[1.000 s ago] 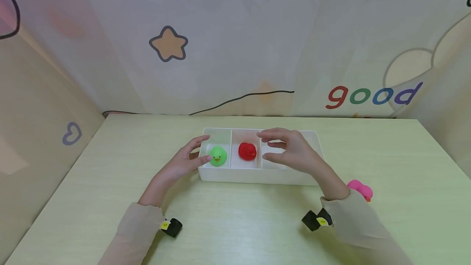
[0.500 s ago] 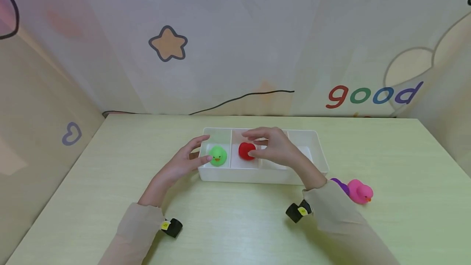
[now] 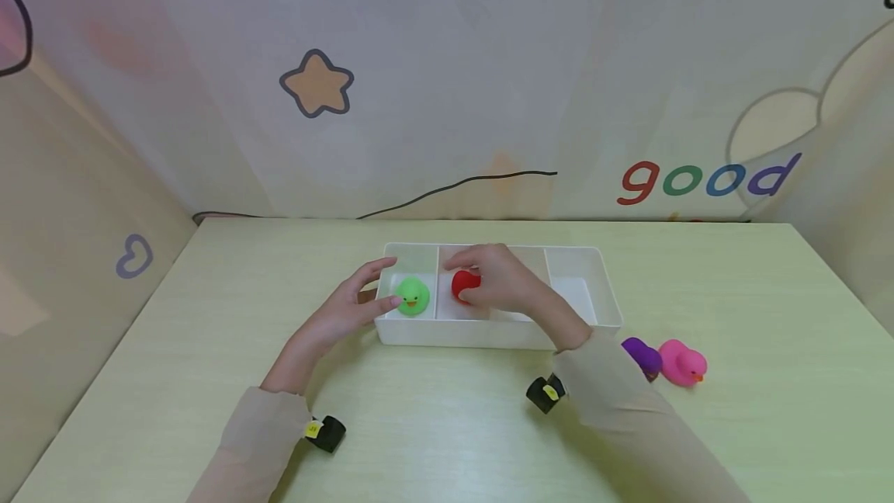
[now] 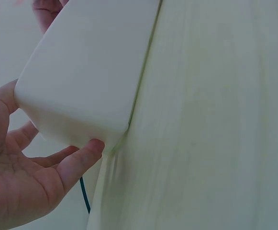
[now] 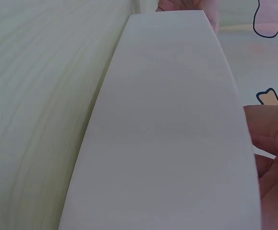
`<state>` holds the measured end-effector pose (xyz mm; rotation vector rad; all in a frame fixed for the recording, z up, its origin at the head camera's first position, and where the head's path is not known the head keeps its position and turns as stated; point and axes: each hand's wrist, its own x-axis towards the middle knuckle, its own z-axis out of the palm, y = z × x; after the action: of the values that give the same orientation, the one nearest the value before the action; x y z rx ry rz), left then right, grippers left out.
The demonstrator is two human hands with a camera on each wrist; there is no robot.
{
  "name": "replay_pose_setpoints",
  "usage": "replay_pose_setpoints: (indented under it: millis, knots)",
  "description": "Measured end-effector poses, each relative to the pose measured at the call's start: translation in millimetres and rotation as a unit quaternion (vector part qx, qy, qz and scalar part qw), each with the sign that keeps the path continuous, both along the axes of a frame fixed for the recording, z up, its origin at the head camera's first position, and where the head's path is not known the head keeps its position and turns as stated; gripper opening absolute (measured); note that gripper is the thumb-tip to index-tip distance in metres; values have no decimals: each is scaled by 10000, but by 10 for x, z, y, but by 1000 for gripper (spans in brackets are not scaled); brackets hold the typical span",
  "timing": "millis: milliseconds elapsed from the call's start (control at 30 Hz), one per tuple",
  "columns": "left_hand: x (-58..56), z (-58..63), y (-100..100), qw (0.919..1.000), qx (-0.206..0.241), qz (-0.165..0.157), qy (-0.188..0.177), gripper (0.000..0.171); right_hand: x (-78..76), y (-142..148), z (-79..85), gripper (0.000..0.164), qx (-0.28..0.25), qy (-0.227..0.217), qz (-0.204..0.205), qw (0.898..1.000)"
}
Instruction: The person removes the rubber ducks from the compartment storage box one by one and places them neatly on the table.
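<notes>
A white divided box (image 3: 447,334) stands on the table. My left hand (image 3: 349,305) holds its left end, thumb over the front rim by the green rubber duck (image 3: 415,290) in the left compartment. In the left wrist view, that hand's fingers (image 4: 81,160) lie along the end wall. My right hand (image 3: 504,282) reaches into the box, thumb and fingers curled round a red rubber duck (image 3: 462,282) in the adjacent compartment. The hand covers the duck's right side. In the right wrist view, the box's front wall (image 5: 167,124) hides much of the right hand (image 5: 272,167).
On the table (image 3: 419,425), right of the box, a purple duck (image 3: 641,357) sits beside a pink duck (image 3: 680,362); the right sleeve (image 3: 615,386) passes close to the purple one. A printed cloth backdrop (image 3: 447,99) rises behind the table's far edge.
My right hand has moved left from over the box's right part to the red duck, fingers closing in round it. The purple duck has come into view. The left hand has stayed in place.
</notes>
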<state>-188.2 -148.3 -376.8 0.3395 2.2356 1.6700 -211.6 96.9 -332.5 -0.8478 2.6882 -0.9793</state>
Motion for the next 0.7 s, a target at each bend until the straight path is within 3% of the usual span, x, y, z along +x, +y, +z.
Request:
replay_pose_setpoints:
  millis: [233, 400, 700]
  knots:
    - [0, -2, 8, 10000, 57, 7, -17, 64, -42, -132, 15, 33, 1182, 277, 33, 9926]
    - [5, 0, 5, 10000, -4, 13, 71, 65, -58, -197, 1, 30, 2094, 517, 53, 9764]
    - [-2, -14, 8, 10000, 63, -39, 59, 65, -36, -249, -49, 13, 2837, 1102, 148, 9524]
